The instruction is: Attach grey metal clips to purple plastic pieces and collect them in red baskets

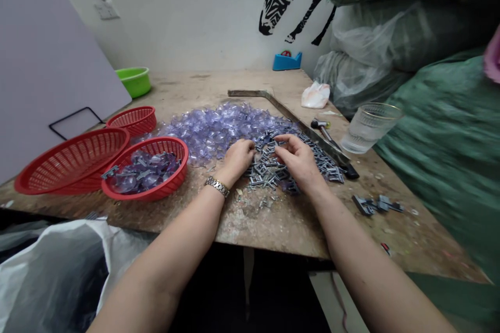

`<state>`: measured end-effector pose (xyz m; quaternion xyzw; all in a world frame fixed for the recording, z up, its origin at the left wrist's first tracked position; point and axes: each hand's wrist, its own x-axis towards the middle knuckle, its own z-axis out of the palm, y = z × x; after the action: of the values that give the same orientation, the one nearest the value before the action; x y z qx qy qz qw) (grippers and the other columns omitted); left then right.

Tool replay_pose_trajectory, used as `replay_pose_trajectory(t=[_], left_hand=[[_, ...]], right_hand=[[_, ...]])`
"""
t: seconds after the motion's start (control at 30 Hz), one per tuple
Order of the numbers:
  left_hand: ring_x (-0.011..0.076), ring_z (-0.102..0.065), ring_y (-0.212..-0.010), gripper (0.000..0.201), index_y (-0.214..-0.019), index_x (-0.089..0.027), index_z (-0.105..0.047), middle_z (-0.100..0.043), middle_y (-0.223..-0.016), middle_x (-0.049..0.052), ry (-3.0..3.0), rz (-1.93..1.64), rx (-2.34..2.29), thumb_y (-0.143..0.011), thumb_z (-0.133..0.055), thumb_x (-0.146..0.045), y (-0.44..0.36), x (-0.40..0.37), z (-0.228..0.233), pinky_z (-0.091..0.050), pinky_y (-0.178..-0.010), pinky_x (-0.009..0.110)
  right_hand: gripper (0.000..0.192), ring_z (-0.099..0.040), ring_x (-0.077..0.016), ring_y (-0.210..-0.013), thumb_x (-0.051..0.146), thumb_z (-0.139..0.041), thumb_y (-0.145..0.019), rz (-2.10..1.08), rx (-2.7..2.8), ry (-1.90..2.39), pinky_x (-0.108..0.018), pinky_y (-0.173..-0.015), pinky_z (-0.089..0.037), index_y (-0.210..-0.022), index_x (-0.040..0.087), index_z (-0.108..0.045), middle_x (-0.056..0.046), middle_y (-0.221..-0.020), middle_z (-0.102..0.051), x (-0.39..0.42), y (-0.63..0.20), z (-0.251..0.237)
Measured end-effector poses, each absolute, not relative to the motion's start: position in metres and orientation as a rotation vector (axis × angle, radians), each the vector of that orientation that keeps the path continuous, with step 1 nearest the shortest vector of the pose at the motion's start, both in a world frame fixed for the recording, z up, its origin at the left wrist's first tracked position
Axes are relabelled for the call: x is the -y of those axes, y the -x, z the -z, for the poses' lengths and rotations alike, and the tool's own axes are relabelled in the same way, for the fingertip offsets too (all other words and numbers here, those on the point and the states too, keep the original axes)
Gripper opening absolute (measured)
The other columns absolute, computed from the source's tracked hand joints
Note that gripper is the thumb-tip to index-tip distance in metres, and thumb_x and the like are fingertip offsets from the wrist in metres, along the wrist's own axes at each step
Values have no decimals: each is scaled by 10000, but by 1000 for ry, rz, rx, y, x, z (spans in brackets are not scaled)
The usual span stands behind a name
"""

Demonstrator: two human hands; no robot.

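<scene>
My left hand (pixel 239 158), with a metal watch on its wrist, is closed at the left edge of a heap of small grey plastic pieces (pixel 267 173). Its fingertips are curled away from view, so what they hold is hidden. Over the same heap, my right hand (pixel 300 162) has thumb and forefinger bent towards each other in a pinch. Whatever sits between those fingertips is too small to name. Behind both hands spreads a large pile of clear purple plastic parts (pixel 219 125).
A red basket (pixel 182 179) at left holds purple and grey parts, beside two more red baskets (pixel 29 179) (pixel 135 130). A bent metal bar (pixel 291 114) borders the heap. Right of it stand a glass (pixel 365 132) and dark grey pieces (pixel 365 205). Green sacks (pixel 441 119) line the right side.
</scene>
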<state>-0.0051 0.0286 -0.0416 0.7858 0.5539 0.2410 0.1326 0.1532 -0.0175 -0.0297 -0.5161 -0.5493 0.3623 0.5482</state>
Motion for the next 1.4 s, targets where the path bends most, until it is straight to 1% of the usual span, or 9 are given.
replay_pose_trajectory(t=[0.1,0.2,0.3,0.4,0.57,0.7,0.93,1.13,1.4], left_hand=[[157,-571,-796,65,-742,-170,-617,-640,-806,31,-2034,-927,-1458,-791,-574,-162,8,-30,43,-441,-762,267],[116,-544,-669,40,-730,-165,-577,-577,-708,-7,-1714,-1071,-1278,-769,-570,-162,8,-25,40,-430,-625,226],[88,-552,-604,39,-753,-165,-542,-536,-690,-30,-1478,-1106,-1134,-764,-569,-191,8,-17,35,-408,-519,188],[86,-605,-612,97,-779,-166,-513,-548,-708,-31,-1388,-1098,-1083,-766,-590,-224,9,-10,30,-400,-483,164],[88,-631,-635,160,-802,-168,-477,-547,-741,-31,-1299,-1086,-1035,-773,-615,-245,11,-6,29,-426,-489,158],[73,-591,-666,124,-786,-156,-488,-523,-735,-31,-1328,-1132,-1004,-772,-602,-204,11,-3,31,-472,-558,169],[63,-531,-659,170,-810,-148,-528,-535,-763,-33,-1433,-1126,-927,-723,-654,-222,9,1,33,-484,-622,200],[65,-548,-688,217,-787,-146,-535,-535,-753,-39,-1346,-1121,-833,-691,-700,-249,8,6,27,-482,-643,198],[65,-595,-573,228,-854,-141,-526,-584,-667,-32,-949,-991,-709,-731,-712,-193,12,6,25,-487,-559,179]], right_hand=[[267,-557,-139,-564,308,-596,-653,-859,1289,1234,-290,-592,-439,-897,217,-538,68,-568,-557,16,-153,31],[269,-525,-126,-528,309,-604,-641,-858,1296,1241,-279,-570,-423,-871,235,-486,88,-547,-534,15,-153,33],[276,-515,-119,-504,313,-620,-633,-861,1291,1243,-269,-547,-414,-847,243,-460,102,-533,-510,15,-153,34],[274,-521,-115,-500,324,-638,-628,-890,1253,1237,-270,-542,-433,-818,241,-459,101,-546,-496,16,-152,33],[315,-539,-110,-524,352,-676,-608,-1020,1202,1192,-257,-535,-450,-842,231,-504,96,-574,-494,20,-150,29],[378,-543,-99,-527,387,-707,-585,-1106,1196,1154,-252,-552,-458,-878,207,-549,92,-585,-516,21,-148,29],[325,-545,-115,-556,396,-735,-557,-1132,1213,1176,-252,-539,-435,-742,206,-548,54,-599,-562,20,-147,32],[305,-558,-120,-582,391,-721,-582,-1150,1189,1169,-245,-545,-432,-762,221,-543,51,-634,-561,24,-148,27],[334,-534,-102,-570,371,-737,-560,-1189,1130,1127,-242,-560,-434,-782,219,-540,59,-646,-552,29,-146,21]])
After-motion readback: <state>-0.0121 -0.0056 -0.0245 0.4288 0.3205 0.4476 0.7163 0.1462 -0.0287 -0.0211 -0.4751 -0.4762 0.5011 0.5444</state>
